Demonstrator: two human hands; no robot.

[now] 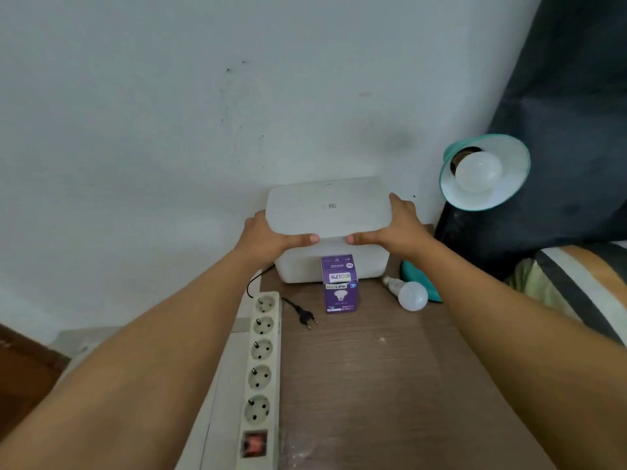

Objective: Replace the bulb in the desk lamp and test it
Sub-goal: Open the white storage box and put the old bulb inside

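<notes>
Hands: left hand [268,236] and right hand [397,225] grasp the white lid [327,206].
Loose bulb [412,295]: right of purple carton [340,290]; likely light, fragile, slick; grip the globe.

Both hands hold a white lid [327,206] over a white box [302,266] at the back of the desk [390,368]: left hand [268,237] at its left edge, right hand [397,225] at its right. Just in front of the box stands a purple bulb carton [340,293]. Right of the carton lies a loose bulb [411,295]; left of it, a black plug [305,316] and a power strip [261,368]. Above and right of the box, the teal lamp shade [509,184] carries a fitted bulb [477,171].
</notes>
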